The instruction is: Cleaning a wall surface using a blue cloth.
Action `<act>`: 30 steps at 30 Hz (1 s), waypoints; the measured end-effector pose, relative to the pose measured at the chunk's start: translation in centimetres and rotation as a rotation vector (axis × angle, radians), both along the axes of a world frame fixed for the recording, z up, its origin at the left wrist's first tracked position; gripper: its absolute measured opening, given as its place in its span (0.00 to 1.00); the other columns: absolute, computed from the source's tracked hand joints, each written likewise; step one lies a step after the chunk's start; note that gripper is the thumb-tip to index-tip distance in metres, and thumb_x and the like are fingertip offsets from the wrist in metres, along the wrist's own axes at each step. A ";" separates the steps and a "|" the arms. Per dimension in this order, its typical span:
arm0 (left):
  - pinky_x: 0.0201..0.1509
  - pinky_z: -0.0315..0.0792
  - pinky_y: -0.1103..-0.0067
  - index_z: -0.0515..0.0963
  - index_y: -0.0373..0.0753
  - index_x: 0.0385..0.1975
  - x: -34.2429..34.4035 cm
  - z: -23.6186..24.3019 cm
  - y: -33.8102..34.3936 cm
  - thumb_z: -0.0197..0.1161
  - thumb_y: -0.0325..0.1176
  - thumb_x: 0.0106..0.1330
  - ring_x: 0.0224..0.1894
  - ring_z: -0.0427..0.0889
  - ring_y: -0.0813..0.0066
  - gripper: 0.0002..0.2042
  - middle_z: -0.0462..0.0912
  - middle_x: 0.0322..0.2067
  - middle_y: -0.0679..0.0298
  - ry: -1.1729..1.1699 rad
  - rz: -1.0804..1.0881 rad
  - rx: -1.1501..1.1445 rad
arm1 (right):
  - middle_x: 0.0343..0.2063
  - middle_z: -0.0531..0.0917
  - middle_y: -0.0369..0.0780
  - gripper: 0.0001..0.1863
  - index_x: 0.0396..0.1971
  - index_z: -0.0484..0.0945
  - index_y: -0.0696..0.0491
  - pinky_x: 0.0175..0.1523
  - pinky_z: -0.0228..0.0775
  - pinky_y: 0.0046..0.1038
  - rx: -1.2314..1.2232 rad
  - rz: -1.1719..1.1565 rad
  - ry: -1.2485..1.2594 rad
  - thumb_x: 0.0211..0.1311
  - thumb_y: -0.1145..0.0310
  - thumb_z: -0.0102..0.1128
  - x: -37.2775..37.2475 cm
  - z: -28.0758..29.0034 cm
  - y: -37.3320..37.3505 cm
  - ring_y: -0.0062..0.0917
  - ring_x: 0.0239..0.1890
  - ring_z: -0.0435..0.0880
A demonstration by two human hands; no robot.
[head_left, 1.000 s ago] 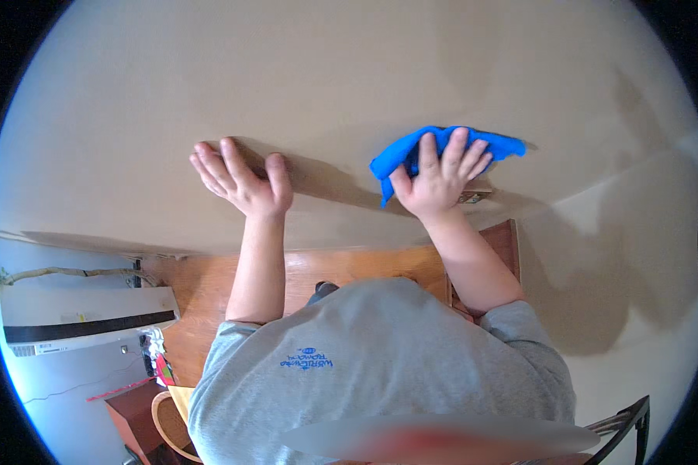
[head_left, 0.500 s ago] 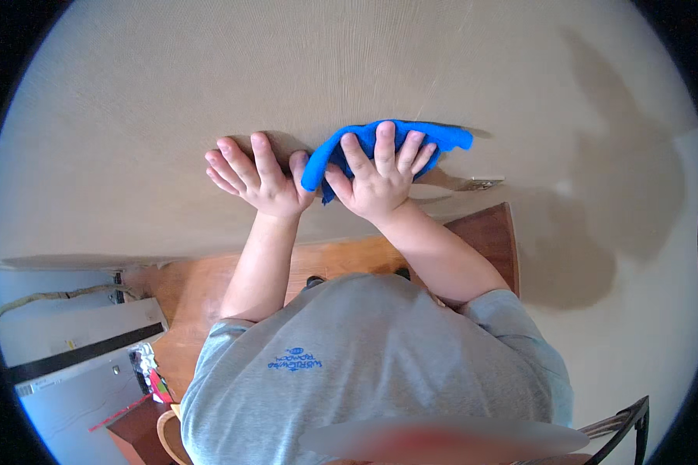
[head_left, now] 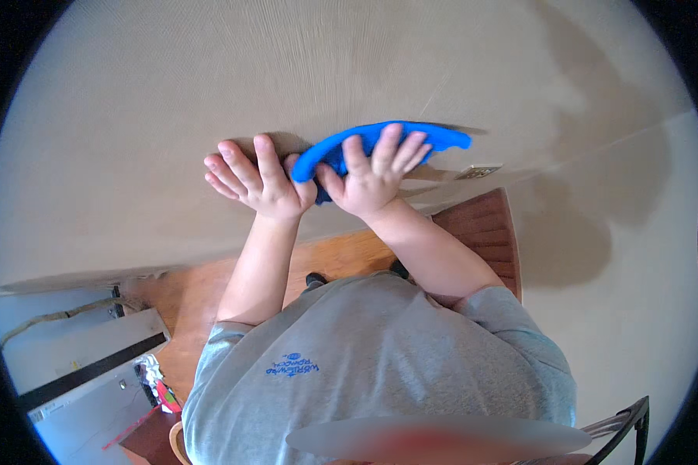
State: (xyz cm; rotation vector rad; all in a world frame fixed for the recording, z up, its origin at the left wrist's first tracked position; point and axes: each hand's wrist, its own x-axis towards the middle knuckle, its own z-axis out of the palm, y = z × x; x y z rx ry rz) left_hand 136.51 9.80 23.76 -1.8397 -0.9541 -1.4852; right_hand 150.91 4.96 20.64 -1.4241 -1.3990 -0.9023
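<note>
A beige wall (head_left: 302,70) fills most of the head view. My left hand (head_left: 256,182) lies flat against it with the fingers spread, holding nothing. Right beside it, my right hand (head_left: 372,174) presses a bright blue cloth (head_left: 434,138) onto the wall, fingers spread over the cloth. The two hands touch at the thumbs. The cloth sticks out past my right fingertips toward the right. My grey T-shirt (head_left: 380,364) fills the lower middle of the picture.
A wall outlet plate (head_left: 479,171) sits just right of the cloth. Wooden floor (head_left: 209,287) and wooden stair treads (head_left: 481,232) lie below. A white baseboard heater (head_left: 77,364) is at lower left, a dark chair back (head_left: 620,422) at lower right.
My right hand has slid the blue cloth leftward along the wall until it met my left hand. The left hand has stayed flat on the wall.
</note>
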 end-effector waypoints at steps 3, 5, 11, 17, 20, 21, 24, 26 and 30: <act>0.72 0.30 0.55 0.59 0.31 0.65 -0.2 0.1 -0.9 0.40 0.34 0.67 0.73 0.39 0.46 0.26 0.49 0.68 0.41 -0.028 -0.138 -0.075 | 0.72 0.46 0.45 0.37 0.68 0.58 0.32 0.68 0.14 0.58 -0.022 0.031 -0.062 0.59 0.39 0.51 0.1 -0.6 -0.5 0.52 0.72 0.33; 0.71 0.33 0.52 0.60 0.31 0.64 -0.5 -0.4 -3.3 0.42 0.33 0.66 0.72 0.44 0.46 0.26 0.52 0.67 0.41 -0.074 -0.204 -0.139 | 0.72 0.49 0.39 0.34 0.66 0.62 0.32 0.69 0.13 0.53 -0.152 0.154 -0.007 0.58 0.42 0.55 0.7 0.1 -1.9 0.46 0.73 0.34; 0.67 0.52 0.50 0.57 0.27 0.64 3.7 -6.5 -13.4 0.52 0.21 0.57 0.68 0.53 0.38 0.31 0.56 0.63 0.35 0.056 -0.790 -0.331 | 0.69 0.59 0.38 0.29 0.63 0.67 0.34 0.72 0.26 0.45 -0.217 0.418 -0.049 0.59 0.58 0.56 4.5 1.1 -4.1 0.39 0.72 0.48; 0.68 0.52 0.52 0.53 0.21 0.64 8.2 -6.5 -11.4 0.55 0.27 0.58 0.67 0.52 0.32 0.33 0.53 0.64 0.34 -0.045 -0.653 -0.475 | 0.68 0.61 0.40 0.28 0.62 0.69 0.38 0.72 0.29 0.40 -0.201 0.333 -0.201 0.58 0.61 0.57 6.7 1.4 -3.8 0.34 0.72 0.52; 0.70 0.37 0.50 0.51 0.24 0.66 7.8 -5.6 -10.3 0.50 0.42 0.65 0.71 0.38 0.36 0.35 0.44 0.68 0.36 0.051 -0.544 -0.553 | 0.66 0.63 0.43 0.26 0.60 0.71 0.44 0.72 0.36 0.40 -0.076 0.462 -0.103 0.59 0.63 0.57 8.0 1.6 -3.8 0.34 0.70 0.57; 0.70 0.35 0.49 0.51 0.25 0.66 7.7 -5.3 -9.8 0.48 0.45 0.67 0.71 0.36 0.36 0.35 0.42 0.69 0.37 0.087 -0.492 -0.523 | 0.66 0.63 0.43 0.26 0.60 0.71 0.44 0.72 0.36 0.40 -0.079 0.473 -0.107 0.59 0.63 0.57 8.3 1.7 -4.0 0.34 0.70 0.57; 0.70 0.30 0.49 0.51 0.26 0.66 7.8 -3.4 -8.6 0.41 0.53 0.69 0.71 0.30 0.36 0.37 0.38 0.69 0.37 0.077 -0.329 -0.532 | 0.67 0.59 0.47 0.27 0.62 0.68 0.48 0.71 0.36 0.44 -0.147 0.422 -0.083 0.63 0.59 0.53 9.0 1.2 -5.1 0.42 0.71 0.51; 0.70 0.27 0.50 0.51 0.26 0.67 8.5 -2.5 -8.3 0.42 0.52 0.69 0.71 0.28 0.37 0.37 0.37 0.69 0.38 0.105 -0.268 -0.531 | 0.68 0.57 0.47 0.27 0.63 0.67 0.48 0.71 0.34 0.45 -0.176 0.369 -0.078 0.64 0.57 0.51 8.9 0.0 -5.2 0.43 0.72 0.48; 0.69 0.21 0.50 0.51 0.31 0.68 8.6 -6.5 -7.0 0.45 0.53 0.67 0.71 0.23 0.41 0.37 0.32 0.71 0.43 0.223 -0.100 -0.448 | 0.71 0.47 0.47 0.31 0.67 0.59 0.49 0.72 0.24 0.47 -0.215 0.221 -0.147 0.66 0.54 0.47 8.6 -5.1 -4.8 0.44 0.74 0.35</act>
